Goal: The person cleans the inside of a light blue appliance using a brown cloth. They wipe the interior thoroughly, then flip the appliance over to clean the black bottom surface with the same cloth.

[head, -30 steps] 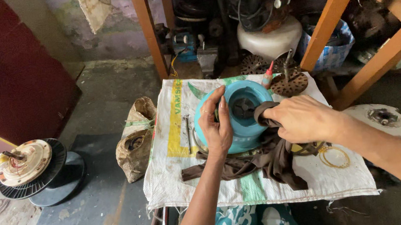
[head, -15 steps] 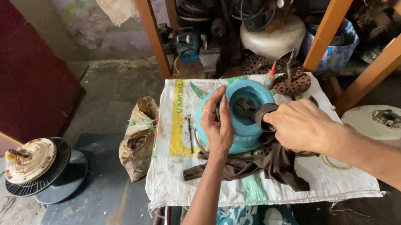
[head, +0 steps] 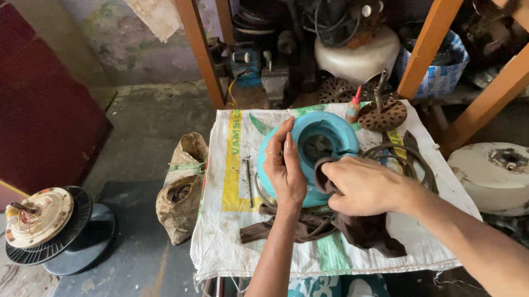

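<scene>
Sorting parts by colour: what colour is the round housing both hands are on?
Light blue round housing, clearest in the head view.
</scene>
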